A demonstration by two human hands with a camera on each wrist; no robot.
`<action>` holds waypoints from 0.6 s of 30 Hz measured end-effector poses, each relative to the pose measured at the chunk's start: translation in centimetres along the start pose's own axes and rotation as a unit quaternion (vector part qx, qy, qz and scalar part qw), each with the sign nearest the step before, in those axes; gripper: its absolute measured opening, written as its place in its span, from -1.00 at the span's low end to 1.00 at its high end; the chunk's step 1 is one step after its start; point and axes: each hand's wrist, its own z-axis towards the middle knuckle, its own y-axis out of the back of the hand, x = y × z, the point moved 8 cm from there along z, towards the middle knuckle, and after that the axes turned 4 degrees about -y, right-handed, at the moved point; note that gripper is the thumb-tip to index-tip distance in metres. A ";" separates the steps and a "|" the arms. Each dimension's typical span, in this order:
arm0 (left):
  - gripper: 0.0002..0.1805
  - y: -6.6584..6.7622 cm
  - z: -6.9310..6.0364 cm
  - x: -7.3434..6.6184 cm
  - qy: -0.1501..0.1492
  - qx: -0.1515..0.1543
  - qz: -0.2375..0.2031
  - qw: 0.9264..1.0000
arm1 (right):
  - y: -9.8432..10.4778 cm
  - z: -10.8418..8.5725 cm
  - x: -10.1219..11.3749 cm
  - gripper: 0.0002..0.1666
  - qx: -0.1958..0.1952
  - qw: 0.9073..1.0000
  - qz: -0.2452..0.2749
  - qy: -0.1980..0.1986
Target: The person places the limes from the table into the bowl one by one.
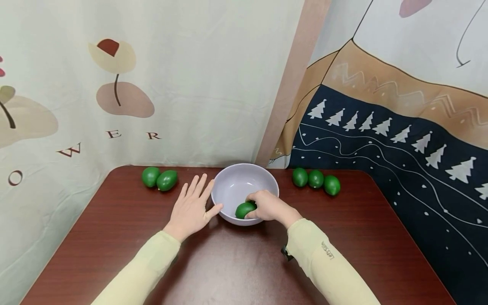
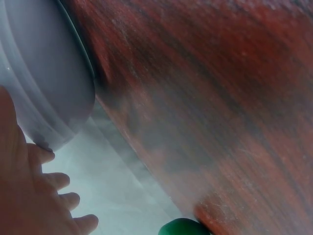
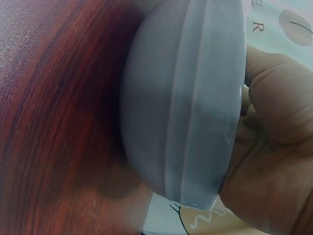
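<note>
A pale lavender bowl (image 1: 232,186) stands near the far edge of the table. Inside it, at the near right, my right hand (image 1: 270,206) grips a green lime-like fruit (image 1: 244,210) between thumb and fingers. My left hand (image 1: 192,209) spreads its straight fingers at the bowl's left side, the thumb at the rim. In the left wrist view the fingers (image 2: 58,181) stick out past the bowl's wall (image 2: 54,58). The right wrist view shows the bowl's outer wall (image 3: 181,103) with the right palm (image 3: 274,161) over its rim; the fruit is hidden there.
Two green fruits (image 1: 167,180) lie left of the bowl on the dark red wooden table (image 1: 236,262). Three more (image 1: 315,179) lie in a row to the right. Behind the table hang a pale printed curtain (image 1: 198,84) and a navy tree-patterned cloth (image 1: 343,140).
</note>
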 end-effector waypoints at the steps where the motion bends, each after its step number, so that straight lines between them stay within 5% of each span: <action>1: -0.08 0.0 0.0 0.0 0.000 0.000 0.000 1.000 | 0.0 0.0 0.1 -0.60 0.000 1.000 -0.005 0.001; 18: -0.08 -0.1 0.0 0.0 0.001 0.000 0.005 1.000 | 0.2 -0.3 0.4 -0.61 -0.002 1.000 0.005 0.008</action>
